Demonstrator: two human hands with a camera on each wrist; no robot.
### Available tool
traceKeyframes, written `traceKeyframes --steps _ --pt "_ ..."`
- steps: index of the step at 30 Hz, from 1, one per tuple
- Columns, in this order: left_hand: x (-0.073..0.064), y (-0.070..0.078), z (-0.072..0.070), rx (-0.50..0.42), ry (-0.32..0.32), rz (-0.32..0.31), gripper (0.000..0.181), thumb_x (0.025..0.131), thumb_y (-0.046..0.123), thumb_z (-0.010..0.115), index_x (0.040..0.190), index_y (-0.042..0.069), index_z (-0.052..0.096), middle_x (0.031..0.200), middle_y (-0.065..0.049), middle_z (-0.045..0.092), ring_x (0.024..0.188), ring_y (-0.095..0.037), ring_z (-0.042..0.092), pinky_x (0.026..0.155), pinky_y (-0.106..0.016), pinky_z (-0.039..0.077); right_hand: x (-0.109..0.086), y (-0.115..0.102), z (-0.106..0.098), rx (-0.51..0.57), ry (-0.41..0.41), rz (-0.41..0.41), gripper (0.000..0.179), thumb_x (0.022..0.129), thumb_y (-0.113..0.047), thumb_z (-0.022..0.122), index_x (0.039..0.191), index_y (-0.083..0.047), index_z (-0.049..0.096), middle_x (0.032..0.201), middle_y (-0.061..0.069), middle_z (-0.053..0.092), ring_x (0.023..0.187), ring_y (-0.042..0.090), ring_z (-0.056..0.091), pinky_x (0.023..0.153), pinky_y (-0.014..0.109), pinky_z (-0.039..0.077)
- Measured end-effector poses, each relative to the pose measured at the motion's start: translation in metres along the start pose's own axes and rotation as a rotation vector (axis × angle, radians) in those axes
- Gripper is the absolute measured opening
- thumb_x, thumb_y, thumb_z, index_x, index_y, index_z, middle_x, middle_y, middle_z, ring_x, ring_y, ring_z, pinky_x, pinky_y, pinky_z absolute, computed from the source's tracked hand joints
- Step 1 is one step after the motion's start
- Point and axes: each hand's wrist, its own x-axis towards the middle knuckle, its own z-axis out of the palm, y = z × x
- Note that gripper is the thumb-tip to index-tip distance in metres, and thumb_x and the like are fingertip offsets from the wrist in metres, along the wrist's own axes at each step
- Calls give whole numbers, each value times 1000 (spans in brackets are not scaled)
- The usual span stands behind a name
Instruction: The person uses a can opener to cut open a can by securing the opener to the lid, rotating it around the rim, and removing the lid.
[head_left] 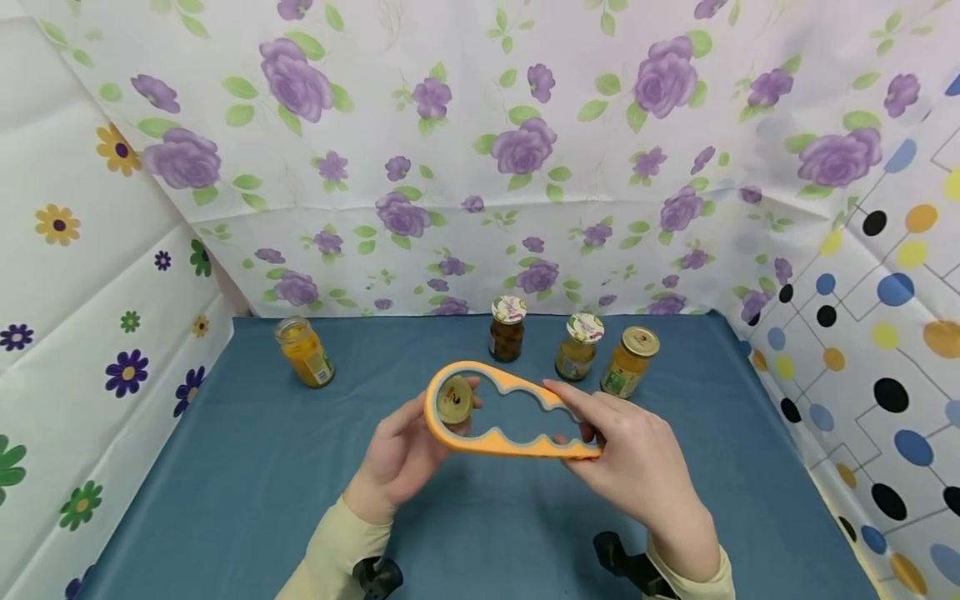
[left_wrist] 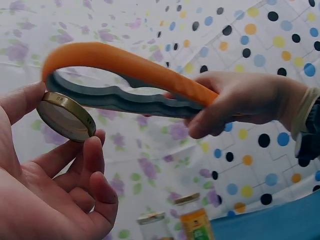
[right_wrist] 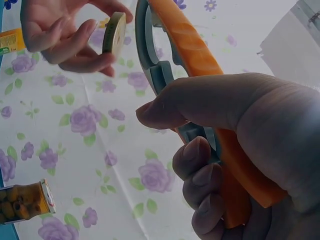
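Note:
An orange jar opener (head_left: 517,450) with a grey scalloped inner edge is gripped by its narrow end in my right hand (head_left: 637,450). My left hand (head_left: 408,454) pinches a gold metal jar lid (head_left: 454,400) between thumb and fingers. In the head view the lid shows through the opener's wide round end. The left wrist view shows the lid (left_wrist: 67,117) tilted, its hollow underside visible, just below the opener's loop (left_wrist: 95,55). From the right wrist, the lid (right_wrist: 115,36) appears edge-on beside the opener (right_wrist: 185,40). An uncapped jar with orange contents (head_left: 306,354) stands at the back left.
Along the back stand a dark jar with a patterned lid (head_left: 507,329), a jar of greenish contents (head_left: 579,348) and a gold-lidded orange jar (head_left: 630,362). A blue cloth (head_left: 225,483) covers the table. Floral and dotted sheets hang round it.

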Motion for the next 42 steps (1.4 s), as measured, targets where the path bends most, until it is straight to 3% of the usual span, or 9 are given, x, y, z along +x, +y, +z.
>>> traceKeyframes --steps 7,13,20,29,32,37,42 --pt "-13 16 -9 -21 -14 60 45 120 28 31 148 12 62 140 -8 63 123 -20 61 105 -35 48 0 -1 1 -4 6 -5 67 83 -22 94 145 -32 69 75 -19 45 59 2 37 54 25 35" --pt "-23 34 -13 -9 -7 120 53 119 34 24 156 7 52 135 -7 61 100 -20 52 90 -35 40 0 0 0 -11 13 -7 67 83 -21 94 144 -31 69 74 -19 46 59 3 37 54 26 35" --pt "-36 53 -22 20 53 175 53 119 34 25 155 8 54 136 -8 61 95 -19 48 88 -35 44 0 0 0 -17 8 -11 66 83 -22 94 144 -30 70 74 -19 45 59 2 37 54 26 35" --pt "-50 68 -40 53 32 261 47 119 23 30 161 8 45 141 -8 63 97 -18 51 87 -33 42 1 0 0 -17 -6 -2 66 83 -22 94 143 -29 70 74 -19 45 58 2 36 53 26 35" --pt "-52 72 -40 131 87 284 46 119 19 32 162 8 43 141 -7 63 98 -16 52 87 -31 43 1 1 -1 -17 -13 0 66 83 -22 95 143 -29 70 74 -19 45 58 2 36 53 26 35" --pt "-55 77 -41 342 288 329 45 118 14 36 162 9 46 137 -3 65 103 -14 58 87 -28 46 1 3 -1 -19 -18 0 66 82 -22 95 142 -29 71 74 -19 45 58 2 36 53 25 35" --pt "-56 79 -44 413 402 329 48 116 9 41 165 11 41 135 -3 63 120 -16 65 100 -26 49 0 4 -1 -23 -24 -4 66 81 -22 96 142 -28 71 74 -19 45 58 2 36 53 25 35"
